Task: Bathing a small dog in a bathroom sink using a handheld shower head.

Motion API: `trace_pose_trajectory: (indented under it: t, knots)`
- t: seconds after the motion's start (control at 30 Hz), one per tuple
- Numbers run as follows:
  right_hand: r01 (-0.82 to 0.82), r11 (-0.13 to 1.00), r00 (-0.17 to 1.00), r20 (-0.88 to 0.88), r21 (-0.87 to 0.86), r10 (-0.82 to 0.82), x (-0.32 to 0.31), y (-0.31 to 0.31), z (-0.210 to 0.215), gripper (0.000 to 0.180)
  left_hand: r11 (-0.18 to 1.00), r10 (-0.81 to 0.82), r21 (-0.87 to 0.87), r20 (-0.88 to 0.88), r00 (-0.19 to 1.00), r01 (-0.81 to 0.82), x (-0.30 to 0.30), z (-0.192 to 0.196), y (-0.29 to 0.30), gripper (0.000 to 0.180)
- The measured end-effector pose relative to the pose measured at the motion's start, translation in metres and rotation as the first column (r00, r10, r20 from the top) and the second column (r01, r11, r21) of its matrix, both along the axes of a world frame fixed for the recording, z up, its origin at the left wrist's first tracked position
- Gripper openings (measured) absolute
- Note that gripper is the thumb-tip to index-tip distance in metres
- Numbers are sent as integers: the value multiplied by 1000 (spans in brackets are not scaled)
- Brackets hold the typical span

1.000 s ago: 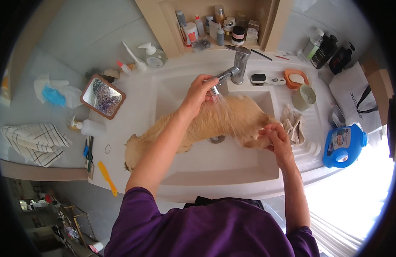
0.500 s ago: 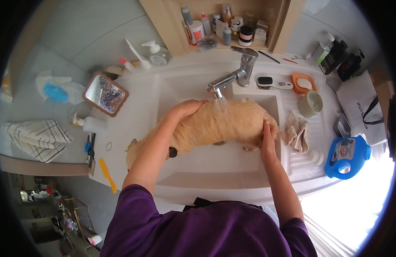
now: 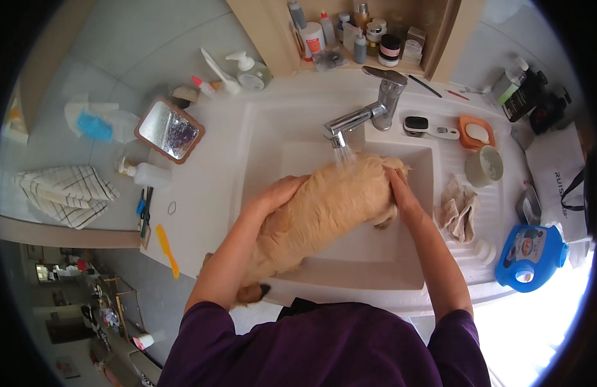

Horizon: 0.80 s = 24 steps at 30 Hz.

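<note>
A wet, cream-coloured dog [image 3: 331, 203] stands slantwise in the white sink [image 3: 376, 274], its rump toward the tap and its head toward the front left edge. Against the far side of its body rests my left hand [image 3: 287, 191], curled round its flank with the fingertips partly hidden. My right hand [image 3: 402, 191] is pressed to the rump, gripping it from the right. From the chrome tap [image 3: 360, 119] a spray of water falls onto the dog's back near the rump. My left forearm covers part of the dog's head, while a dark-tipped ear or muzzle shows below it.
Right of the sink lie a brush [image 3: 431, 128], an orange soap dish [image 3: 476, 132], a cup [image 3: 484, 166], a crumpled cloth [image 3: 456, 209] and a blue jug [image 3: 532, 258]. A mirror [image 3: 169, 131], pump bottle [image 3: 147, 175] and yellow comb [image 3: 167, 250] are at left.
The dog has turned, its head end coming nearer to me and over the front left edge. Both hands have moved with it and stay on its body. The view has shifted slightly.
</note>
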State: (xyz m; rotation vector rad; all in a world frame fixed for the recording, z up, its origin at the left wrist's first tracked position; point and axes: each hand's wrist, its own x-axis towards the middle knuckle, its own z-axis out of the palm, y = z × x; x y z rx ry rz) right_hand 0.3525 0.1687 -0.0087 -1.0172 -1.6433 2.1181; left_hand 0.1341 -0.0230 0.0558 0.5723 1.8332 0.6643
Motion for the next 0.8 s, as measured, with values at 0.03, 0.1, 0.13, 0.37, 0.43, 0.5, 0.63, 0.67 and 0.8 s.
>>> trace_pose_trajectory:
  t: [0.03,0.1,0.13,0.37,0.43,0.5,0.63,0.67,0.8]
  knots:
    - [-77,997,995,-66,-3,77,-3,6,-8,54,999,-32,34,-90,995,35,3,0,-3,52]
    - [-164,986,978,-132,-5,162,-13,11,-17,53,998,-23,60,-34,999,25,1,-4,-10,52]
    - [-204,971,971,-155,-124,184,-18,12,-20,52,996,-26,89,21,999,24,0,-4,-13,53]
    - [-416,870,895,52,-265,443,-56,36,-22,51,988,-90,-124,10,996,91,-42,-10,-5,67]
    - [-442,856,876,77,-266,476,-60,45,-30,53,935,-189,-317,-59,980,161,-54,-13,19,72]
    - [-474,838,851,101,-270,515,-63,47,-31,55,973,147,177,36,988,-151,-50,-32,33,63]
    - [-485,849,869,-3,-208,496,-71,24,-22,72,899,15,417,283,959,-137,-57,-17,84,54]
    - [-438,877,897,-34,-198,440,-68,21,-20,79,924,-208,345,83,975,168,-57,-3,96,53]
    - [-518,854,855,7,-52,519,-63,11,-19,71,860,-446,110,-313,839,498,-66,1,102,50]
